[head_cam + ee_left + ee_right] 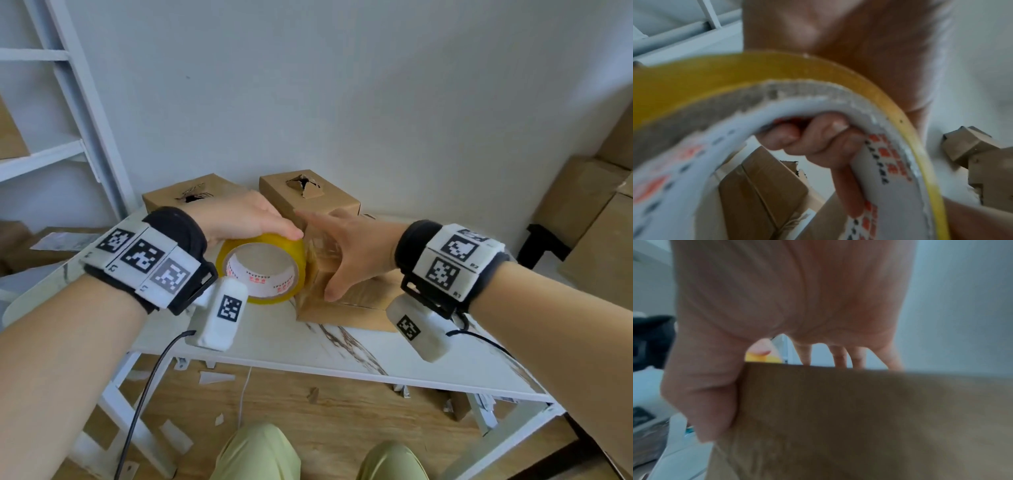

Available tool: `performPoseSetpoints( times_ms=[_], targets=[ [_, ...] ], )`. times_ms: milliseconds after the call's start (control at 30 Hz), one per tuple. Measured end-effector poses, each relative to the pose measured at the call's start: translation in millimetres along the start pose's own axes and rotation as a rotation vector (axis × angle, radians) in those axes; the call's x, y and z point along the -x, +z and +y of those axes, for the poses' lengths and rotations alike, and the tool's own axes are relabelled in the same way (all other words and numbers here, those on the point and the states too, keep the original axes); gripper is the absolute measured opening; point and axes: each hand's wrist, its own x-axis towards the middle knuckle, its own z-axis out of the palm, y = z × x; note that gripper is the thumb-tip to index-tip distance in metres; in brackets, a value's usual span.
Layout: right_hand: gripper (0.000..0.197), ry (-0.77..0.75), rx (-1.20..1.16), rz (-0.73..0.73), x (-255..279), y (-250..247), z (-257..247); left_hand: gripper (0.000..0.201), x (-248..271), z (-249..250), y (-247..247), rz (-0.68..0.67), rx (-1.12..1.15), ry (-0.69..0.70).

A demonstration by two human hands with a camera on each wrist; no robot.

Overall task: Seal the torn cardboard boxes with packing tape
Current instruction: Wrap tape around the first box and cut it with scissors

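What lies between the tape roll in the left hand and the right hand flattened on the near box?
In the head view, a stretch of clear tape runs from the tape roll over the near box and under the right hand; nothing else intervenes.

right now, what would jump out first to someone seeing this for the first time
The yellow roll of packing tape at the centre stands out most, gripped by the left hand with fingers hooked through its core, right beside the box on the marble-patterned table. The right hand lies open on that box, where clear tape glints. Behind, two cardboard boxes show ragged holes torn in their tops.
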Motion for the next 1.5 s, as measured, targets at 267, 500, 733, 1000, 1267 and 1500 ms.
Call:
performPoseSetpoints(
  times_ms=[267,500,733,1000,1267,1500],
  targets=[
    [0.108,-0.068,-0.053,0.091,-2.3,-12.2,-11.2,0.037,8.7,6.9,-13.9,0.078,-0.004,-0.015],
    [0.094,-0.069,-0.109,0.242,5.4,-31.7,-2.8,0.05,11.5,11.3,-40.3,0.138,-0.023,0.007],
    [0.064,-0.136,-0.251,0.342,7.1,-33.7,0.3,0.048,11.2,12.1,-51.0,0.138,0.032,0.009],
    [0.052,-0.138,-0.389,0.389,5.1,-31.2,4.9,0.083,10.9,6.9,-64.6,0.241,-0.086,-0.037],
    [0.054,-0.168,-0.773,0.426,0.5,-26.6,9.2,0.038,6.7,0.4,-62.0,0.3,-0.105,-0.09],
    [0.061,-0.149,-0.996,0.343,-3.5,-16.2,31.0,0.051,-9.0,6.9,-47.2,0.24,-0.092,-0.077]
  ],
)
